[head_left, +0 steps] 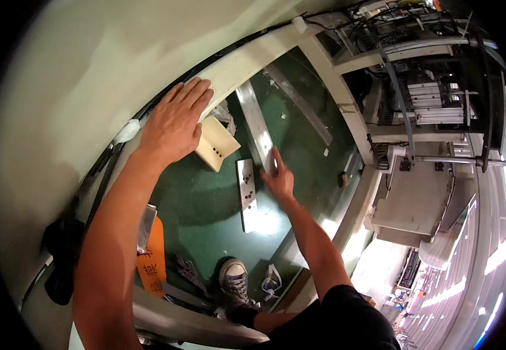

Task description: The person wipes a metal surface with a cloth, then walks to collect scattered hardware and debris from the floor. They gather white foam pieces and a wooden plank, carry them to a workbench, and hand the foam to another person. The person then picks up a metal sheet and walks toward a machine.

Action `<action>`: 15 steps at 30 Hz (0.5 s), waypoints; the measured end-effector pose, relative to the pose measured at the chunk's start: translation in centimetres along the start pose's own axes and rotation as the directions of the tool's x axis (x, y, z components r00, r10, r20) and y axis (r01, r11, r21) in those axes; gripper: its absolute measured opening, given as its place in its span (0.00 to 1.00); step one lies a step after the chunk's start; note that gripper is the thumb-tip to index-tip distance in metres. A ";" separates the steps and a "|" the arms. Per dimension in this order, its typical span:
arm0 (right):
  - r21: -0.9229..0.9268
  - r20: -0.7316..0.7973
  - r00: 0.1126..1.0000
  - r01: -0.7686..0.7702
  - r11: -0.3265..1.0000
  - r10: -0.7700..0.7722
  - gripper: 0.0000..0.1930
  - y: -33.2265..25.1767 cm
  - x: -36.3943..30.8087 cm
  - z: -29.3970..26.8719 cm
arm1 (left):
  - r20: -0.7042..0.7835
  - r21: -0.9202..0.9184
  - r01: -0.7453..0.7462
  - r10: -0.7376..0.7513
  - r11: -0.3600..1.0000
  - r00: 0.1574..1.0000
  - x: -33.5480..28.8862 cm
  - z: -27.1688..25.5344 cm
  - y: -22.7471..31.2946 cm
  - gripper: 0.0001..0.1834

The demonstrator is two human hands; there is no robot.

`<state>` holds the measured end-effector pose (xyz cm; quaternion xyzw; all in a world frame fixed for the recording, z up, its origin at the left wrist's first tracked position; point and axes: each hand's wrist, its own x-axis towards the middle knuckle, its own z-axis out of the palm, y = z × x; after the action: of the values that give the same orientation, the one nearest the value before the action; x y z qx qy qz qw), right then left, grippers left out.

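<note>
My left hand (174, 125) lies on the beige frame beam (247, 58), its fingers stretched out and nothing in them. Lower and to the right, my right hand (279, 178) is closed around the near end of a long flat metal bar (256, 122). The bar slants away from me over the green floor (197, 198). Beside it is a shorter metal plate (246, 201) with several dark round spots, holes or screws, I cannot tell which. A cream open box (221, 140) with several small dark spots sits close to my left hand.
Another flat metal strip (299, 105) lies farther back. An orange board (153, 256) with dark writing is at the lower left. My shoe (235, 280) stands on the floor inside the frame. Machinery with metal blocks and cables (436, 102) fills the right side.
</note>
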<state>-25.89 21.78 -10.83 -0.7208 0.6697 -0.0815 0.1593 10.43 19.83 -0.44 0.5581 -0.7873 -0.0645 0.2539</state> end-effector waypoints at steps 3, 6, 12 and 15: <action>0.040 -0.055 0.998 0.011 0.999 -0.009 0.44 2.0 -4.9 -0.1 | -0.011 -0.029 0.013 -0.013 0.999 1.000 0.2 -0.1 0.3 0.33; 0.068 -0.064 0.992 -0.107 0.992 0.111 0.45 2.9 -7.1 0.6 | -0.010 -0.080 0.018 -0.019 0.997 1.000 0.6 0.2 0.5 0.34; 0.198 -0.218 0.912 -0.308 0.930 0.348 0.42 1.2 -5.7 1.6 | -0.104 0.090 0.017 -0.007 0.996 0.995 4.6 3.7 0.6 0.34; 0.192 -0.280 0.857 -0.391 0.900 0.432 0.41 1.2 0.6 2.2 | -0.105 0.003 -0.012 0.012 1.000 0.994 7.7 4.8 0.6 0.35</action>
<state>-26.29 21.37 -13.33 -0.5263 0.8184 -0.2027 0.1097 5.71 12.15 -1.78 0.5563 -0.7763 -0.0326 0.2946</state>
